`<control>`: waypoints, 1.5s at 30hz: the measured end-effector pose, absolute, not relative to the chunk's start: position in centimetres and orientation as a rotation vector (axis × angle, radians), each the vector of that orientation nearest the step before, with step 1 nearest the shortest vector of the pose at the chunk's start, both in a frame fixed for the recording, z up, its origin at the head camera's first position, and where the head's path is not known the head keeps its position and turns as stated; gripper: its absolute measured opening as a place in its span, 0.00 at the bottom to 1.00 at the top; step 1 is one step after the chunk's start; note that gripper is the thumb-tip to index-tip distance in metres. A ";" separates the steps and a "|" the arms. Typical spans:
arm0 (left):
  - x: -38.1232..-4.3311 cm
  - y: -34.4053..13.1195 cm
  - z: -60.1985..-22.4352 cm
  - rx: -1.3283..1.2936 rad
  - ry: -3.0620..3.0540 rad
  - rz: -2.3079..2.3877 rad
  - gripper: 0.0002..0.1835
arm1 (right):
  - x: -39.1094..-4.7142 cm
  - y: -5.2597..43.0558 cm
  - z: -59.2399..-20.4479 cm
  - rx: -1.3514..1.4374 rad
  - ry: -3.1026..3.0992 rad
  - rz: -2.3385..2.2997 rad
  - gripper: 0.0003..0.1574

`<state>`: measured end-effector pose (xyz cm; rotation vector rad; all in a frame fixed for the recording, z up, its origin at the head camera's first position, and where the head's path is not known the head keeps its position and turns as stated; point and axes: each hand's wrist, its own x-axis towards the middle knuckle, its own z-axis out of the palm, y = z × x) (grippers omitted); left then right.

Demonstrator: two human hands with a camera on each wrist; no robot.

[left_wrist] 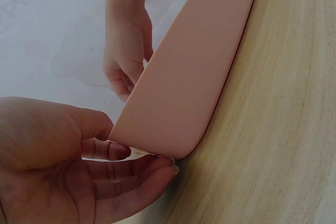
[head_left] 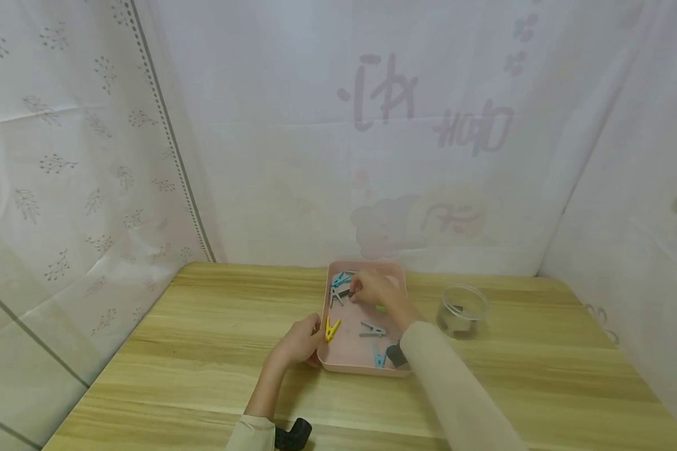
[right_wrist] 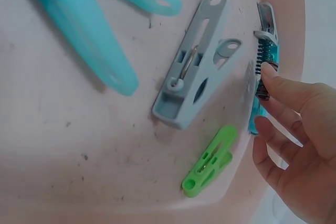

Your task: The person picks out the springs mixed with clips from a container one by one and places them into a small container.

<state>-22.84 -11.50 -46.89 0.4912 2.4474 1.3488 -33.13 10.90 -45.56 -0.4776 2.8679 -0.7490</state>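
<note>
A pink tray lies on the table with several clothespins inside. My left hand grips its left wall, fingers and thumb at the rim in the left wrist view. Over the tray's far left part, my right hand pinches a dark, ribbed piece, a screw or a spring; I cannot tell which. Blue and grey clothespins lie beside those fingertips. Nearer me are a yellow clothespin, another grey one and a light blue one. A green clothespin shows in the right wrist view.
To the right of the tray stands a clear round jar with dark pieces in it. The wooden table meets a pale printed curtain at the back. Curtains hang at both sides too.
</note>
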 end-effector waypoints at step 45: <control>-22.6 -11.4 -46.8 0.488 2.450 1.351 0.07 | -31.6 12.7 -43.8 -0.439 3.052 -0.630 0.06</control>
